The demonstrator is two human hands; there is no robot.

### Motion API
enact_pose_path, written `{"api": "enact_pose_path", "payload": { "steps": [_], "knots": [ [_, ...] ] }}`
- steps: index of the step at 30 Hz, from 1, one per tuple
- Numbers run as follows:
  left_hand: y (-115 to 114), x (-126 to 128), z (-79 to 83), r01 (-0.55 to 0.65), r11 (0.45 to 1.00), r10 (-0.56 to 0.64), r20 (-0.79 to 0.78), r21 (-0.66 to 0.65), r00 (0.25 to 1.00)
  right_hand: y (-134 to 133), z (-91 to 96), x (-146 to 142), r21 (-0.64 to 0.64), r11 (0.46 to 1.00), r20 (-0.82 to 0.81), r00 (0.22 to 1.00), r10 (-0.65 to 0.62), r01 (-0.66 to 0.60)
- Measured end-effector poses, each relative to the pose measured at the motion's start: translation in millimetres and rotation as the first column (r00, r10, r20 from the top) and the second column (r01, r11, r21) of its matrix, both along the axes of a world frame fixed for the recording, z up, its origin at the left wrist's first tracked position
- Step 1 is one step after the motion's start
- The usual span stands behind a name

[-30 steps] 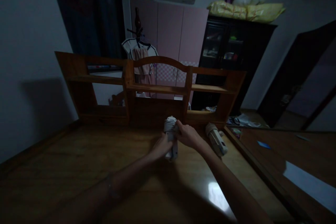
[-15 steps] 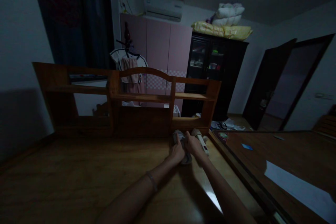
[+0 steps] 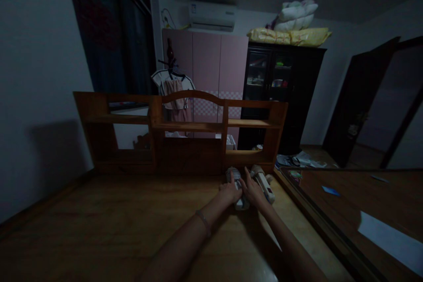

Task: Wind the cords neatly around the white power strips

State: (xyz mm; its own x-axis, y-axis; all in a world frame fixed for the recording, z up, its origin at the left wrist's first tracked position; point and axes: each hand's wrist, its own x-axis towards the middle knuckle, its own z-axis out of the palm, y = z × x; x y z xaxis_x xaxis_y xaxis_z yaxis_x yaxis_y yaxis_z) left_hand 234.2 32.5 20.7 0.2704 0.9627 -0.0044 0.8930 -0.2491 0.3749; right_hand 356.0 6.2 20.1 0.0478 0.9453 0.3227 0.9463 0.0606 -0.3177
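A grey-and-white object with a striped top end (image 3: 234,172) lies on the wooden desk; its exact kind is too dark to tell. My left hand (image 3: 230,191) is closed over its middle, with the index finger stretched along the top. My right hand (image 3: 254,191) is at its right side, fingers extended and apart, thumb side touching it or very near. Just right of that hand lies a pale, long object (image 3: 265,187) with a beige wrapped end and a small dark panel. The undersides of both hands are hidden.
A wooden shelf unit (image 3: 188,127) stands along the desk's (image 3: 132,216) back edge. To the right, a lower brown surface (image 3: 343,207) carries a white sheet (image 3: 390,231) and a blue card (image 3: 330,190). Behind are pink wardrobes (image 3: 206,61) and a dark cabinet (image 3: 306,83).
The view has swung left, so the scene sits farther right. My hands have spread slightly apart, and more of the grey-and-white object's white near end shows.
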Motion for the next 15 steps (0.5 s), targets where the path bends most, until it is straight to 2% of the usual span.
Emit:
{"api": "enact_pose_path", "payload": {
  "steps": [4, 6, 8, 9, 10, 12, 13, 15],
  "knots": [
    [-3, -3, -1.9, -0.011, 1.0, 0.011, 0.03, 0.008, 1.0, -21, 16.3, -6, 0.05, 0.999, 0.0, 1.0, -0.022, 0.022],
    [-7, -3, -4.0, -0.019, 0.999, 0.018, 0.059, 0.027, 0.998, -42, 36.9, -11, 0.099, 0.995, 0.003, 1.0, -0.024, 0.024],
    [-10, -3, -6.1, -0.038, 0.998, 0.033, 0.095, 0.048, 0.995, -73, 66.5, -16, 0.195, 0.981, -0.014, 1.0, 0.0, 0.003],
    [-11, -4, -6.8, -0.05, 0.997, 0.044, 0.116, 0.055, 0.992, -92, 83.3, -19, 0.321, 0.946, -0.073, 0.994, 0.078, -0.05],
    [-12, -5, -7.0, -0.062, 0.996, 0.054, 0.137, 0.06, 0.989, -113, 100.3, -22, 0.448, 0.888, -0.121, 0.977, 0.174, -0.103],
    [-11, -14, -5.6, -0.078, 0.994, 0.064, 0.177, 0.076, 0.982, -155, 131.1, -29, 0.645, 0.747, -0.118, 0.944, 0.308, -0.164],
    [-9, -23, -3.8, -0.08, 0.993, 0.061, 0.194, 0.09, 0.979, -176, 143.5, -33, 0.723, 0.664, -0.064, 0.938, 0.34, -0.191],
    [-6, -48, 1.4, -0.074, 0.988, 0.043, 0.214, 0.138, 0.976, -212, 161.0, -41, 0.826, 0.547, -0.022, 0.963, 0.27, -0.134]
  ]
}}
